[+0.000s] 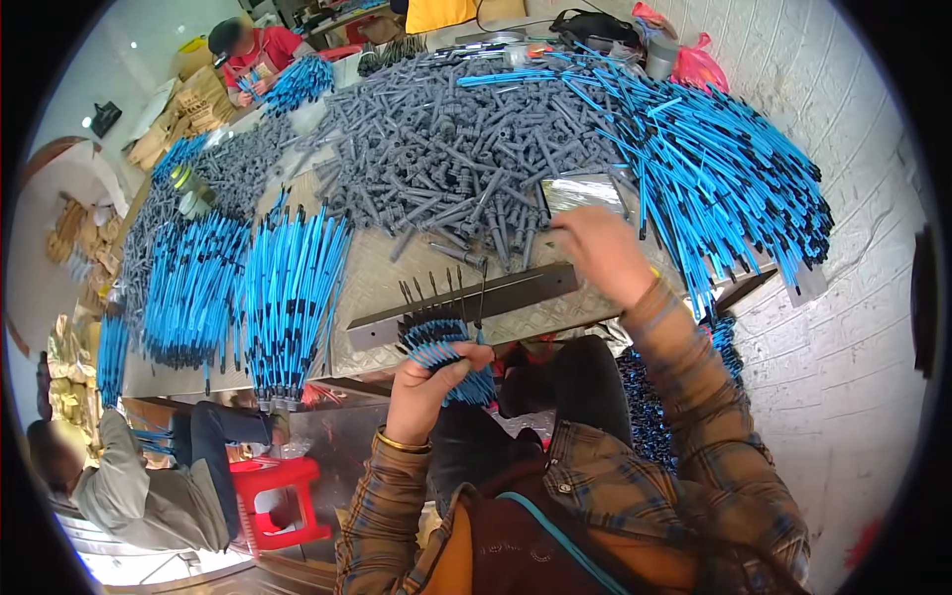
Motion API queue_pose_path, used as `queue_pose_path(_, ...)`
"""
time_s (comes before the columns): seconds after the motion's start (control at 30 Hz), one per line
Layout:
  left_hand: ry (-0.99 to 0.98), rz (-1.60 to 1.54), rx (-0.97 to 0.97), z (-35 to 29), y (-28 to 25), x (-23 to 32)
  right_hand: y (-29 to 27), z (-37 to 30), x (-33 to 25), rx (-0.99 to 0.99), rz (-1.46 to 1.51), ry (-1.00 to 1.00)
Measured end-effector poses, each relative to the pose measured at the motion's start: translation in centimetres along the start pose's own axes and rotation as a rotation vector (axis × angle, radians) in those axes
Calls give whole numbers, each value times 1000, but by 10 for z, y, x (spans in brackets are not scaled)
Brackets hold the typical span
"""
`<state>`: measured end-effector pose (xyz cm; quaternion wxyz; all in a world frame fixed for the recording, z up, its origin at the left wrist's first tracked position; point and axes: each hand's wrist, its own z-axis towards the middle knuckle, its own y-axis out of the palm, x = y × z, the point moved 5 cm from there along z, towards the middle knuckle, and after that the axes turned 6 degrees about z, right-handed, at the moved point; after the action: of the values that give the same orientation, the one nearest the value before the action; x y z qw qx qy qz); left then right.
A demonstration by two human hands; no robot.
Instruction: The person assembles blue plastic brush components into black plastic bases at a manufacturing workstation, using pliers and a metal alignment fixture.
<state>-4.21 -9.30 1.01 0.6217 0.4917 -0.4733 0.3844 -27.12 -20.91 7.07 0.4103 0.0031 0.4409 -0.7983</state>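
My left hand [424, 389] is closed around a bundle of thin blue rods [432, 353] with black ends. Several dark tips stick up from the bundle, one standing higher than the others. Over the table's near edge, my right hand [600, 253] is bent with its fingers curled together. Whether anything sits between those fingertips is hidden. Just beyond it lies a shiny silver rectangular piece [583, 194]. A dark metal bar [535, 290] runs along the table edge between my two hands. Grey plastic ribbed tubes [446, 149] are heaped beyond my hands.
Blue rods lie piled at the right [724, 178] and in sorted bundles at the left [293, 288]. A person in red [263, 55] works at the far left. Another person [149, 486] sits near a red stool [283, 496]. A white wall [833, 377] stands at the right.
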Motion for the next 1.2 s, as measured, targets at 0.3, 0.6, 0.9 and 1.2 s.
queue_pose_path(0.3,-15,-48,-42,0,1,2,28,63,156,-307,-477,419)
queue_pose_path(0.6,-76,-44,-13,2,-2,10,44,77,162,-342,-411,415)
queue_pose_path(0.9,-107,-12,-30,-4,5,8,48,64,158,-334,-522,282)
queue_pose_path(1.2,-51,-41,-22,4,-2,7,37,80,156,-326,-340,171)
